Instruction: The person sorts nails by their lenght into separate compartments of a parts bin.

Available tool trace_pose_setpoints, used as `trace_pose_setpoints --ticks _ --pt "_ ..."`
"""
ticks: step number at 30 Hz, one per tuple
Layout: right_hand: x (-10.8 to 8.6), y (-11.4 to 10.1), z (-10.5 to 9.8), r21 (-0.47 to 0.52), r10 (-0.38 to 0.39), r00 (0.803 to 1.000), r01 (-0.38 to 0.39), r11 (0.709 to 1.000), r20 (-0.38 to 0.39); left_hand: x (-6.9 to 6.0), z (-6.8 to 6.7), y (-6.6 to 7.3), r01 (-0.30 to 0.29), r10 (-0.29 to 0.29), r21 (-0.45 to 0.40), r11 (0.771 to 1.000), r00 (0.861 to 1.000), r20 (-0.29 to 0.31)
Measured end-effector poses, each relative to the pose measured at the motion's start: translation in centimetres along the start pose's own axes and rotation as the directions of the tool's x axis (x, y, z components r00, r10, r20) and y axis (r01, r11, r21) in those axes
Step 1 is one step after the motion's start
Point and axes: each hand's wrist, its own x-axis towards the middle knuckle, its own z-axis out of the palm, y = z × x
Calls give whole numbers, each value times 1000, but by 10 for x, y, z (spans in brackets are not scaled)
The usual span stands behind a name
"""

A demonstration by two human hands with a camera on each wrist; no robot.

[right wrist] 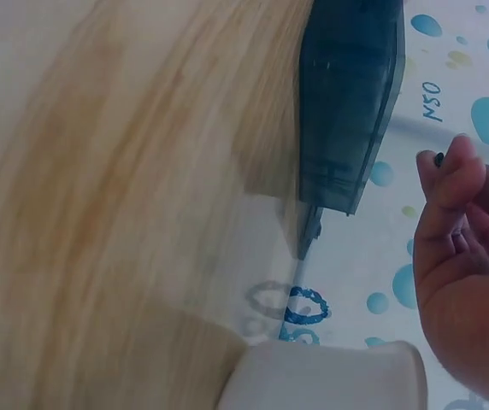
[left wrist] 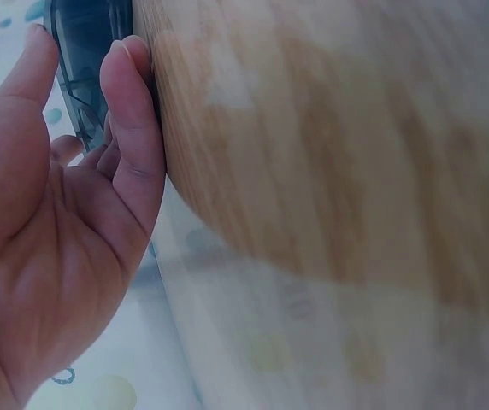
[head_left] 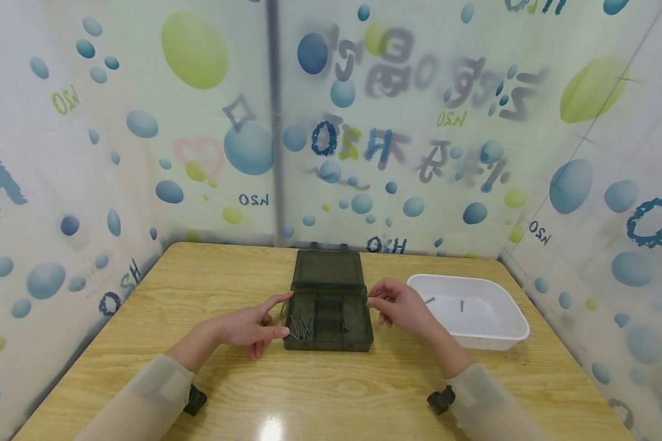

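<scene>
I'm seeing a smoky see-through case [head_left: 328, 345] sitting lid-up on the table [head_left: 320, 398], screws [head_left: 302, 327] lying in its left compartment. The left hand [head_left: 248, 326]'s touching its edge, fingers loosely spread; the right hand [head_left: 403, 306]'s pinching a small item [right wrist: 438, 160], its dark tip showing only from the right wrist.

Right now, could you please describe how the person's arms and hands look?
The left hand and right hand are ungloved. Pale beige, long fabric sleeves cover the forearms, and a small, black, boxy device shows beside each cuff.
</scene>
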Motion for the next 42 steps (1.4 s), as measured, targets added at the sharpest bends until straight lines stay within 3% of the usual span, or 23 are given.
trace_pose_setpoints --ticks 12,24,42 --pt "4 0 16 30 105 994 -107 994 37 0 0 1 4 -4 -2 1000 1000 -1" --pt "4 0 18 -44 110 989 -106 993 96 0 0 0 0 0 -7 1000 1000 -6" --pt "-5 -5 12 -11 74 988 -73 997 136 -2 0 2 -5 5 -6 1000 1000 -4"
